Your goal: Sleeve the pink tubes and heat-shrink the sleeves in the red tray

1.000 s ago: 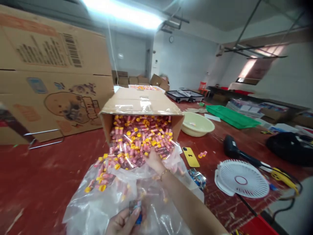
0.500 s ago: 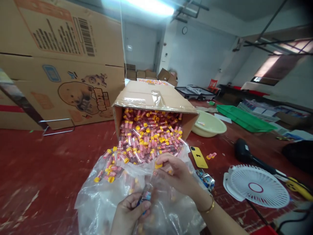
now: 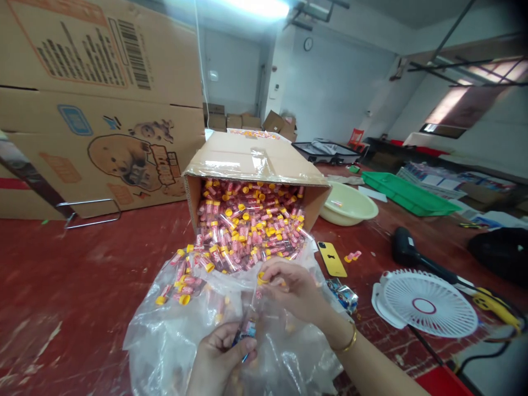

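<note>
My left hand [image 3: 220, 357] is closed around a small shiny packet [image 3: 247, 331] with blue, white and pink print; its lower end is hidden by my fingers. Above it and to the right, my right hand [image 3: 295, 291] pinches a yellow cap [image 3: 261, 279]. Something clear, like a small tube, seems to hang under the cap, but it is too blurred to make out. Both hands are over a clear plastic bag [image 3: 165, 330]. Beyond them, a cardboard box [image 3: 251, 157] lies on its side, full of small clear tubes [image 3: 243, 236] with pink contents and yellow caps.
A large printed carton [image 3: 61, 148] stands at the left on the red table [image 3: 94, 275]. To the right are a cream basin [image 3: 350, 214], a yellow phone [image 3: 332, 259], foil packets [image 3: 342, 294], a white fan [image 3: 429, 305], a black handheld device [image 3: 406, 247] and a green tray [image 3: 408, 192].
The view has shifted slightly, so the surroundings sit a little further left and higher. My hands keep their grips, nearly unmoved.
</note>
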{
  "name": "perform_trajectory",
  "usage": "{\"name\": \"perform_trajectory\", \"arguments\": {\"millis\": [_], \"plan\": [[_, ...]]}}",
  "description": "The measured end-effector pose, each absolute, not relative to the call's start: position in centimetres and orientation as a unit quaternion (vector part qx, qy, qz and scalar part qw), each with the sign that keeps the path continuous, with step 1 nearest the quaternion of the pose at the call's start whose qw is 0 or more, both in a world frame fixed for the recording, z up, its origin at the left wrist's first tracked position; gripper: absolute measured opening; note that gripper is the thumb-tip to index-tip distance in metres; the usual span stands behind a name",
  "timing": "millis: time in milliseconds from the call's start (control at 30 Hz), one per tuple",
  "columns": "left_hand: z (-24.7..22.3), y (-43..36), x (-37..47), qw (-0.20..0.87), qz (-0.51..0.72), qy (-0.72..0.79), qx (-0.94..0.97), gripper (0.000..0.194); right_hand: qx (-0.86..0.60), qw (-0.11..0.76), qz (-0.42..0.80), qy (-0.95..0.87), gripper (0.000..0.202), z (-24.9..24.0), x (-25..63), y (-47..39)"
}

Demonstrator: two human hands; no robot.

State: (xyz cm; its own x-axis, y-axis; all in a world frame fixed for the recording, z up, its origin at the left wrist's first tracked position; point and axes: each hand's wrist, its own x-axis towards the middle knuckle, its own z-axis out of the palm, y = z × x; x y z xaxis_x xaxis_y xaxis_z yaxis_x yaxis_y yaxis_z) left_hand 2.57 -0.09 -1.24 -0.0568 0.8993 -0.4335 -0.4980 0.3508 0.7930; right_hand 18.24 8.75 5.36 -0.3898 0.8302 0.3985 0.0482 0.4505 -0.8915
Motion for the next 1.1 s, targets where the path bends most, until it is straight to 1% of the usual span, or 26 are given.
{"name": "perform_trajectory", "arguments": {"millis": [100, 200, 300, 367, 400, 467, 500, 533, 600, 667, 767, 900, 1000, 1100], "plan": [[-1.4, -0.1, 2.7, 0.660, 0.525, 0.488, 0.225, 0.034, -0.288, 0.420, 0.427, -0.747, 0.005, 6.0, 18.1, 8.6], [-1.0, -0.3, 2.9, 0.672, 0.520, 0.480, 0.219, 0.032, -0.317, 0.417, 0.510, -0.682, 0.013, 4.9, 17.8, 9.0], [-0.1, -0.3, 3.2, 0.691, 0.517, 0.473, 0.179, 0.034, -0.358, 0.410, 0.595, -0.592, 0.021, 3.2, 17.7, 8.4], [0.4, -0.1, 3.4, 0.712, 0.516, 0.452, 0.149, 0.034, -0.343, 0.398, 0.624, -0.579, 0.026, 2.2, 17.6, 7.1], [0.4, 0.1, 3.6, 0.723, 0.515, 0.439, 0.136, 0.033, -0.328, 0.387, 0.634, -0.584, 0.035, 1.8, 17.5, 6.2], [0.4, 0.6, 4.0, 0.742, 0.511, 0.417, 0.118, 0.031, -0.311, 0.357, 0.650, -0.594, 0.067, 0.9, 17.3, 4.4], [0.2, 0.7, 4.1, 0.747, 0.509, 0.412, 0.113, 0.032, -0.316, 0.351, 0.649, -0.597, 0.079, 0.5, 17.1, 3.7], [0.1, 0.9, 4.3, 0.751, 0.507, 0.408, 0.112, 0.033, -0.328, 0.357, 0.637, -0.599, 0.083, 0.2, 16.9, 3.1], [-0.1, 0.9, 4.6, 0.760, 0.505, 0.393, 0.115, 0.035, -0.350, 0.394, 0.593, -0.609, 0.073, -0.2, 16.6, 2.5], [-0.1, 0.6, 4.6, 0.769, 0.503, 0.372, 0.132, 0.034, -0.364, 0.422, 0.540, -0.630, 0.065, -0.2, 16.5, 2.5], [0.1, 0.2, 4.4, 0.777, 0.487, 0.360, 0.170, 0.031, -0.390, 0.426, 0.499, -0.646, 0.065, 0.1, 16.7, 2.8], [0.3, 0.0, 4.5, 0.776, 0.483, 0.365, 0.177, 0.032, -0.383, 0.434, 0.485, -0.656, 0.063, 0.5, 17.0, 2.7], [0.2, 0.0, 4.8, 0.771, 0.491, 0.370, 0.169, 0.032, -0.357, 0.445, 0.490, -0.659, 0.060, 0.5, 17.2, 2.5], [0.0, -0.1, 5.0, 0.772, 0.490, 0.369, 0.169, 0.032, -0.344, 0.444, 0.499, -0.660, 0.061, 0.1, 17.3, 2.3]]}}
